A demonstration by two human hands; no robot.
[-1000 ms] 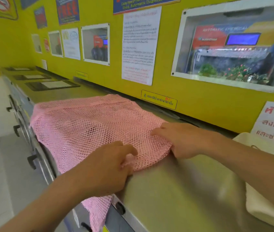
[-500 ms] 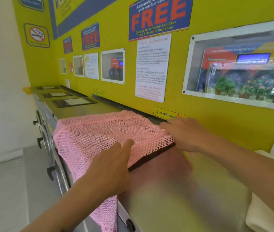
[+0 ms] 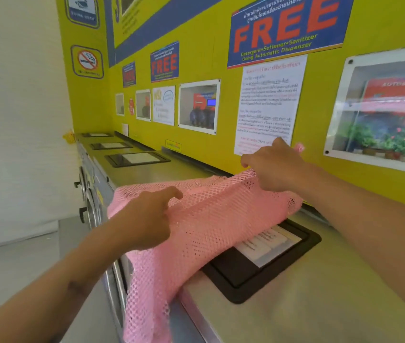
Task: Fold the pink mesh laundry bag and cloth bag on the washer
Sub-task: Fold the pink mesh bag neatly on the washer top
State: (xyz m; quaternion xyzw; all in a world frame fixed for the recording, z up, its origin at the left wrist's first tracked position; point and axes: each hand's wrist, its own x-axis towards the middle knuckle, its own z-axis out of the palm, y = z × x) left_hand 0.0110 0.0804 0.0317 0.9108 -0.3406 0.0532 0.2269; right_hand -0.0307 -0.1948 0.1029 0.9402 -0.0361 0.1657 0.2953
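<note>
The pink mesh laundry bag [image 3: 211,219] is raised off the steel washer top [image 3: 308,298], its right edge lifted and its lower part hanging down over the washer's front. My left hand [image 3: 147,219] pinches the near edge of the mesh. My right hand [image 3: 275,167] grips the far edge, held higher near the yellow wall. Under the lifted mesh a black-framed panel [image 3: 265,258] in the washer top shows. The cloth bag is out of view.
A yellow wall [image 3: 196,149] with posters and windows runs close behind the washers. More washers with black-framed panels [image 3: 137,158] line up to the left. Door handles [image 3: 82,214] stick out on the washer fronts. Grey floor [image 3: 11,268] lies at the left.
Both hands went from pressing on the flat mesh bag to gripping its right edge and lifting it up and leftward, uncovering the black panel. The view tilted up.
</note>
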